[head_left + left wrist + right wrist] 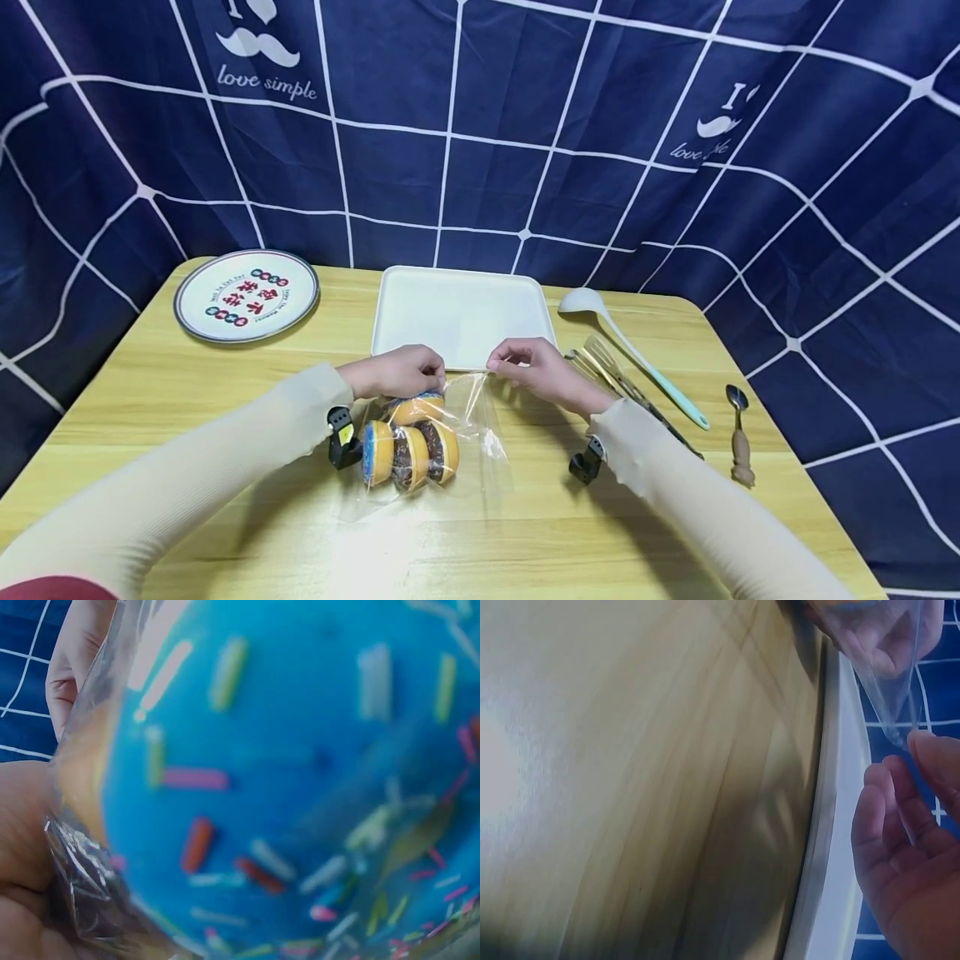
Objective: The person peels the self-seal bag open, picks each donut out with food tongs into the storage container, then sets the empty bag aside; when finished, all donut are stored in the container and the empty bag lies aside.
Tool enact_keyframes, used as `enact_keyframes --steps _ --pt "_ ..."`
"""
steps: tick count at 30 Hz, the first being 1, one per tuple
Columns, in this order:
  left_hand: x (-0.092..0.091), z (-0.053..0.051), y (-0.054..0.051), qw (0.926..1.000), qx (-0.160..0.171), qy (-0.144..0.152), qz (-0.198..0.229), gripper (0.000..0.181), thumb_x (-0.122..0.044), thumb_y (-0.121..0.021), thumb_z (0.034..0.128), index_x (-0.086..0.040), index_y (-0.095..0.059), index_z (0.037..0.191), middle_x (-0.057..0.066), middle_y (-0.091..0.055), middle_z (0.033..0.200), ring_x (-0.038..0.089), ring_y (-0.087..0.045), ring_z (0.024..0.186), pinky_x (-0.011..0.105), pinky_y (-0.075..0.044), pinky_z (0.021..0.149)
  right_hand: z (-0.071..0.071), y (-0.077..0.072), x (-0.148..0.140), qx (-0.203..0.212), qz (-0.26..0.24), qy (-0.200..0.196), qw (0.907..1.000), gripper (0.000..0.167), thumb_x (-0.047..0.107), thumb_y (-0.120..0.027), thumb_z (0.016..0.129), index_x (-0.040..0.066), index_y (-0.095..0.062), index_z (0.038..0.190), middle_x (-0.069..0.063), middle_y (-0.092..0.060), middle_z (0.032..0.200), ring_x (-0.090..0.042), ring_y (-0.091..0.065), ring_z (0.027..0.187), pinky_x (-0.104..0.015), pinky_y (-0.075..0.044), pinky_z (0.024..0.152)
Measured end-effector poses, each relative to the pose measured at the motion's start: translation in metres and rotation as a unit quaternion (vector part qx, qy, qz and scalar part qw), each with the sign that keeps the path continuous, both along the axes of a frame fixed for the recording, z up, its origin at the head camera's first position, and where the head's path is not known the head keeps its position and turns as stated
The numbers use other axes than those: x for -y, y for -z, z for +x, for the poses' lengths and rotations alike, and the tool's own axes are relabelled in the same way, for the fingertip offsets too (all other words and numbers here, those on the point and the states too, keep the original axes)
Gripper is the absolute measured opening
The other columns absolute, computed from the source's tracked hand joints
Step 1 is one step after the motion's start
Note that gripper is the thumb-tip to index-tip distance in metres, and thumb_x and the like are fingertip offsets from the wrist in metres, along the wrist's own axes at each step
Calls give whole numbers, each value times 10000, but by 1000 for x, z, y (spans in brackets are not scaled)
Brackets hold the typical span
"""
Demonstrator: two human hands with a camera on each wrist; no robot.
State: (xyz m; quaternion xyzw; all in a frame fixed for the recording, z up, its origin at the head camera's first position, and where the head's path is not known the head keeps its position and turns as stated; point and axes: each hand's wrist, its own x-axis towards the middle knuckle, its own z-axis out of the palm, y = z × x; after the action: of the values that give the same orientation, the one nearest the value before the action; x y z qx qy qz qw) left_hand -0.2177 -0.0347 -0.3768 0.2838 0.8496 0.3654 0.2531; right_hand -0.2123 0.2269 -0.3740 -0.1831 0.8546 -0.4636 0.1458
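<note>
A clear plastic bag (486, 479) holds several toy-like doughnuts (408, 458), some with blue icing and some with chocolate-brown icing. My left hand (405, 372) grips the bag's upper left edge, fingers curled, just above the topmost doughnut. At the upper right corner, my right hand (536, 371) pinches the bag between thumb and fingertips. A blue-iced doughnut (247, 787) with coloured sprinkles fills most of the left wrist view, behind the film. In the right wrist view, the bag (885, 690) narrows to a point at my right thumb (934, 754).
Behind the hands lies a white rectangular tray (465, 312). A printed plate (247, 296) is at the back left. On the right are a ladle (633, 354), metallic utensils (607, 367) partly behind my right arm, and a wooden-handled spoon (741, 442). A blue checked cloth (495, 108) hangs behind.
</note>
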Motion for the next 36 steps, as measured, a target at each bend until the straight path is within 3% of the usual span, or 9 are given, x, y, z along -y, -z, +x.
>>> enact_keyframes --steps 4,10,15,20,25,30,36 --pt "-1 0 1 9999 -124 -40 -46 184 -47 -570 1050 -19 -703 925 83 -722 949 119 -552 774 253 -470 784 -1 2 -4 117 -156 55 9998 141 83 -666 1016 -48 -712 1037 -228 -680 984 -233 -635 826 -292 -573 683" --pt "-3 2 0 9996 -259 -65 -127 171 -68 -610 1037 -28 -703 900 72 -713 914 126 -570 793 265 -484 803 -2 5 -8 595 -439 188 9971 204 101 -671 1013 -85 -677 1098 -35 -678 895 -154 -624 783 -268 -562 692" --pt "-6 2 -1 9988 -414 -66 -269 165 -80 -622 1032 -34 -702 896 55 -687 873 130 -575 800 266 -489 799 -1 1 -4 662 -521 464 9954 265 139 -649 1029 -81 -629 1175 -33 -691 925 -154 -650 811 -280 -576 703" --pt "-8 3 -2 9978 -588 -59 -315 155 -79 -634 1018 -24 -708 893 63 -689 866 136 -585 797 265 -493 794 9 -8 8 536 -108 858 9948 321 274 -626 1056 -15 -597 918 -16 -615 716 -159 -608 644 -273 -517 582" --pt "-7 3 -2 9974 -550 -157 -444 158 -86 -629 1027 -29 -715 908 62 -692 876 136 -582 790 264 -489 780 24 -13 26 826 566 748 9922 430 348 -651 1037 97 -536 708 18 -526 557 -122 -508 495 -239 -410 489" --pt "-5 4 0 9973 -530 -160 -474 178 -87 -605 1045 -40 -707 907 54 -682 864 127 -572 779 259 -486 763 30 -13 33 1002 789 655 9897 374 238 -631 1040 119 -537 698 17 -519 542 -109 -470 481 -235 -403 476" --pt "-5 2 -1 9969 -591 -144 -491 171 -83 -608 1044 -37 -703 909 57 -679 866 132 -574 786 266 -490 766 27 -12 31 1024 707 617 9903 294 137 -584 1015 96 -561 724 29 -551 575 -114 -501 519 -235 -414 493"
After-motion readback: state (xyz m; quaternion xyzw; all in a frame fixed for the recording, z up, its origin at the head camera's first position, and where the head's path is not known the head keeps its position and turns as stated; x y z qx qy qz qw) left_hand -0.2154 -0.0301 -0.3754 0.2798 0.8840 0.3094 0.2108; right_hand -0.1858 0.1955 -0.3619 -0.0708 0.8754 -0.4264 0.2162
